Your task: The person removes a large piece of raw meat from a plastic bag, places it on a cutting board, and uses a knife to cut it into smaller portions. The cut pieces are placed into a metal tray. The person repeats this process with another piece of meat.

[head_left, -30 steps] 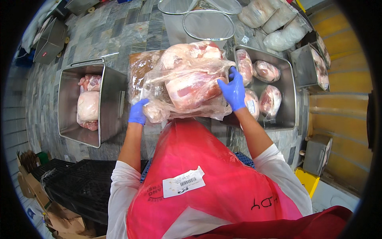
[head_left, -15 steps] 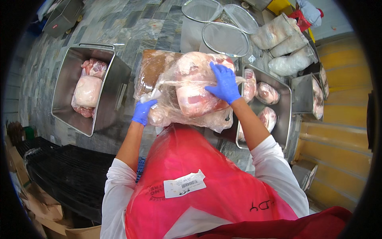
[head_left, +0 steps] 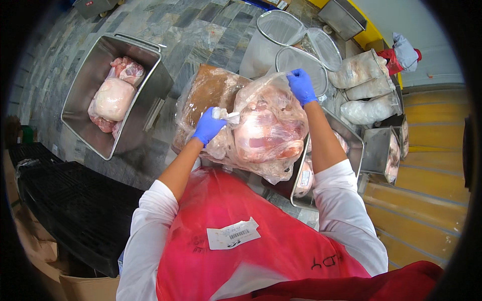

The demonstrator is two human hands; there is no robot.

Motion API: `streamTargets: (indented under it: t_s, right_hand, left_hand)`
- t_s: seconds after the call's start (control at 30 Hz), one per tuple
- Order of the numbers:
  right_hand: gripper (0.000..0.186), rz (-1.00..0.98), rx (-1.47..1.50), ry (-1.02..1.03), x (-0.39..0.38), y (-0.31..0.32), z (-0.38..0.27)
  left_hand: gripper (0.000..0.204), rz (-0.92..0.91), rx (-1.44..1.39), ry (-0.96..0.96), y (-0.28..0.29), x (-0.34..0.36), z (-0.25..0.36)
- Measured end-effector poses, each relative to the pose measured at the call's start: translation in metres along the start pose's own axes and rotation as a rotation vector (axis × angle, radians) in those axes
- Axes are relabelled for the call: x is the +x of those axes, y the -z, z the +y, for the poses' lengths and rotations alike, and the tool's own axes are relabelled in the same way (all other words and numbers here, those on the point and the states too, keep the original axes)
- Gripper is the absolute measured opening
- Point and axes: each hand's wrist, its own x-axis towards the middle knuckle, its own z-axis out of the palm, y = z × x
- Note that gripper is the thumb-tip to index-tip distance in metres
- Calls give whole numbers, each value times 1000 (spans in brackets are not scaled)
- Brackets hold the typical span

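A large piece of raw meat (head_left: 266,133) lies in front of me under loose clear plastic wrap (head_left: 266,90), on top of a brown cardboard box (head_left: 213,88). My left hand (head_left: 208,128), in a blue glove, is closed at the left side of the meat. A small white object (head_left: 221,114) pokes out of its fingers; I cannot make out its kind. My blue-gloved right hand (head_left: 303,86) pinches the wrap's upper edge and holds it up over the far side of the meat.
Left stands a steel tub (head_left: 116,133) with meat pieces; another steel tub (head_left: 354,150) with wrapped meat is at right. Beyond are ring-held clear bags (head_left: 281,27), filled bags (head_left: 369,108) and a person's red garment (head_left: 391,61). Black plastic pallets (head_left: 75,210) lie lower left.
My right hand has left the meat's surface and lifted the wrap up and to the right. My left hand has moved right and away from me, with the white object.
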Motion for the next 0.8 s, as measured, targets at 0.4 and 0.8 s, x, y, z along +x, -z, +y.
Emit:
streamTargets:
  t_s: [0.4, 0.8]
  right_hand:
    - [51, -88, -394, 268, -67, 14, -11]
    - [29, -92, -421, -72, -15, -29, -15]
  left_hand:
    - [69, -230, 79, 139, -16, 3, 44]
    - [24, 197, -801, 495, -57, 65, -66]
